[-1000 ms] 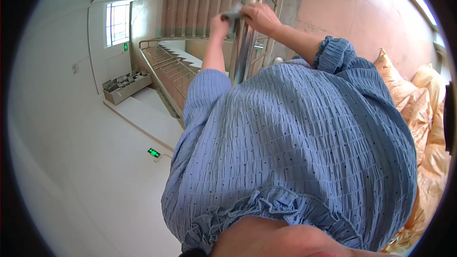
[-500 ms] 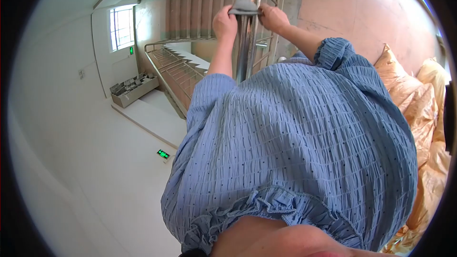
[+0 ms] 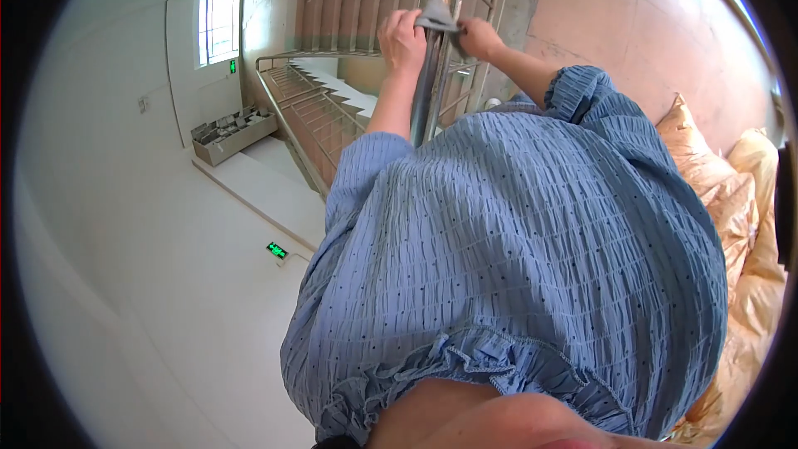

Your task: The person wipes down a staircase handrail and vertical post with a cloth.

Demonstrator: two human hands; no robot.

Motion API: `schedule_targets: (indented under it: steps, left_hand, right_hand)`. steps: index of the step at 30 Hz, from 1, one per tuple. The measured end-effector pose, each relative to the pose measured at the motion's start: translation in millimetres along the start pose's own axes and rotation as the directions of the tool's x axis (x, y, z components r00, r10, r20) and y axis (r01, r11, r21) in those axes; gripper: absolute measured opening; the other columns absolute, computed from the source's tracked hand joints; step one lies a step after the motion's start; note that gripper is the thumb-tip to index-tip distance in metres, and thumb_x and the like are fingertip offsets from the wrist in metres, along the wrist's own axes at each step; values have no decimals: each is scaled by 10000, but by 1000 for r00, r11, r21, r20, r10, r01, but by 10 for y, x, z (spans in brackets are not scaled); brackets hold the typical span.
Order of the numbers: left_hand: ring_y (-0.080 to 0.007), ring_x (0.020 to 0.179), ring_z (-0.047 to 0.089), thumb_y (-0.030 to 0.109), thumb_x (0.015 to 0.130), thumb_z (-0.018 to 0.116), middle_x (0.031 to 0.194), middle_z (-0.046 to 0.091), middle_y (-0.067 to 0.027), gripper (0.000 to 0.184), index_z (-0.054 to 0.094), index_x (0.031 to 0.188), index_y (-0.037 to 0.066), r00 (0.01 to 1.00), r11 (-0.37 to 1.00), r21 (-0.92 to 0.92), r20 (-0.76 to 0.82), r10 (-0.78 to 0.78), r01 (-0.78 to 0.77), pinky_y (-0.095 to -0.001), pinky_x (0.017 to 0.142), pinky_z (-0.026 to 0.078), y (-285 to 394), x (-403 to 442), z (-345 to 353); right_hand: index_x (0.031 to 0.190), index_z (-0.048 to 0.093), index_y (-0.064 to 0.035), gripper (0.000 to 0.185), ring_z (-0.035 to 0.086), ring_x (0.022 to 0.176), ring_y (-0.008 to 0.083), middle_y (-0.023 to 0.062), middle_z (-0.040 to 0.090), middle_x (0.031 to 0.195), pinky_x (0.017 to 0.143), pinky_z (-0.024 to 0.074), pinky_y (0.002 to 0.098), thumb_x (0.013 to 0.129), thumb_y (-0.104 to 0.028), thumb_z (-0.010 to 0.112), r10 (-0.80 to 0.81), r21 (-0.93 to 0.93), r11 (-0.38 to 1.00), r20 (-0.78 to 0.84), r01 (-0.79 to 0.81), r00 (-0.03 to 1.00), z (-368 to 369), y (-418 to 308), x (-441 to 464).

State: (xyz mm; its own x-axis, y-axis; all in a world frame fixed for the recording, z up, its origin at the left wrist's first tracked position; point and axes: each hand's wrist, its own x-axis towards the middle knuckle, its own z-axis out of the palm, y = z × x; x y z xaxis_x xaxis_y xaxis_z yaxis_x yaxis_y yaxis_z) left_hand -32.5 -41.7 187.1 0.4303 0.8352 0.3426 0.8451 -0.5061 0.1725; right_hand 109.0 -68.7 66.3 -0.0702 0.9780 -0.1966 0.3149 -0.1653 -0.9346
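A grey cloth [image 3: 436, 17] lies across the shiny metal handrail [image 3: 431, 87] at the top middle. On its left side my left hand [image 3: 403, 40] has its fingers bent around the cloth's edge, close to the rail. My right hand [image 3: 480, 38] pinches the other end, to the right of the rail, where a bit of cloth hangs below the fingers. Between the two hands the cloth bulges up over the rail.
Beyond the rail a stairwell with a lower railing [image 3: 312, 108] and steps [image 3: 357, 8] drops away. A long box of items [image 3: 234, 138] stands at the left. Shiny golden sacks [image 3: 723, 191] lie on the right, beside the pinkish floor [image 3: 615, 25].
Both hands remain at the rail with the cloth. Since the earliest frame they have moved apart, and the cloth now spans the rail between them. The view has shifted slightly.
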Motion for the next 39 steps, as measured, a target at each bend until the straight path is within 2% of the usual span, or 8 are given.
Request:
schedule_targets:
  steps: [4,10,13,16,21,26,35,39]
  left_hand:
    - [-299,961,596,44,758,579,988,643,-83,221,683,945,99,995,997,-68,-92,-42,35,-422,849,460,-38,322,-45]
    - [-321,910,628,50,786,561,944,674,-121,187,673,932,82,991,991,-37,0,-131,131,-426,820,486,-141,23,-149]
    - [-342,879,637,49,787,554,922,676,-144,184,667,932,62,978,977,-46,-11,-207,206,-437,784,497,-257,12,-147]
    - [-360,885,636,36,783,543,930,674,-165,197,663,939,44,972,971,-102,-65,-226,218,-442,785,496,-215,135,-43]
    - [-293,832,653,17,801,539,910,690,-143,228,674,985,27,916,907,-193,-76,-394,374,-379,754,502,-635,296,136]
    - [-162,766,606,15,879,512,847,661,-45,195,682,974,10,625,535,-325,439,-645,780,-293,696,481,-844,-161,201]
    - [-175,746,600,108,885,551,857,628,-38,173,664,1007,57,227,-76,-308,825,-518,948,-317,591,471,-841,-83,715]
    - [-192,775,620,112,901,544,930,644,-59,199,643,1062,49,280,-331,-393,898,-339,858,-316,622,506,-690,327,1093]
  right_hand:
    - [1012,653,-8,318,601,997,410,241,644,1040,867,485,469,747,-133,528,-24,81,996,-257,46,966,-51,-191,265]
    - [1004,653,0,338,627,926,397,233,663,947,834,494,444,737,-195,584,-85,-117,985,333,130,939,217,-168,17]
    - [983,670,-8,316,640,921,379,220,667,957,817,504,433,747,-203,593,-86,-117,985,318,129,944,229,-226,96]
    - [1024,657,-20,315,645,921,367,204,674,965,813,507,422,773,-203,598,-36,-21,999,-96,34,995,14,-205,165]
    - [1075,636,-78,322,628,963,373,156,684,1009,837,493,443,773,-188,608,-42,137,988,-231,75,972,-215,-620,120]
    - [1054,656,-134,272,618,976,298,92,677,969,851,446,413,789,-195,643,-295,-193,943,-116,270,949,-87,-775,-230]
    - [898,648,-113,123,597,961,240,57,627,919,872,404,400,788,-129,596,-479,-478,780,-42,403,877,-83,-793,-256]
    - [925,645,-117,147,598,964,255,70,629,925,870,399,406,804,-107,562,-358,-416,873,-192,255,914,-207,-636,-188]
